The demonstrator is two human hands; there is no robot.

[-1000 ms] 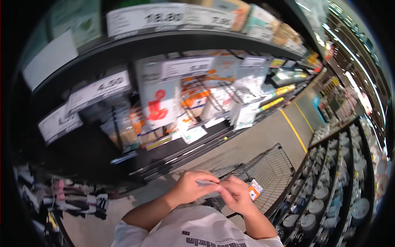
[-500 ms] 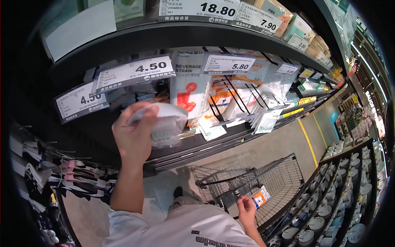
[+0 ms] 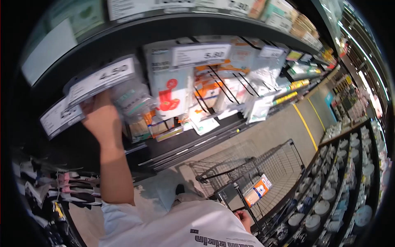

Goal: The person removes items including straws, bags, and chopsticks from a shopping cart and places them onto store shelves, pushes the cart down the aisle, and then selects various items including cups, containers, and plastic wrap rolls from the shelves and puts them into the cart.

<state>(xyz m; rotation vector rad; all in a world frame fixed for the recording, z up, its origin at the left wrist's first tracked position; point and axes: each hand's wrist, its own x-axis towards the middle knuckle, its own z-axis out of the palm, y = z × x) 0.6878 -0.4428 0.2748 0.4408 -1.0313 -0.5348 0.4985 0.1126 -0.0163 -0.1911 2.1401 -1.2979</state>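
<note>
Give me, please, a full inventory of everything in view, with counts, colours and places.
Flat rectangular price tags: several, white with black print, shelf fronts
Clear plastic pack: one, transparent with green print, left of centre
Flat straw pack: at least one, white with red pictures, centre
Hanging packs: several, orange and white, right of the straw pack
Wire shopping cart: one, dark, lower right
Rectangular pack: one, orange, white and blue, at the cart
Hanging textile goods: many, pink, black, white, lower left
Printed fabric shirt: one, white, bottom
Left grip: one, bare, under the tags
Right grip: one, bare, bottom, partly hidden
</note>
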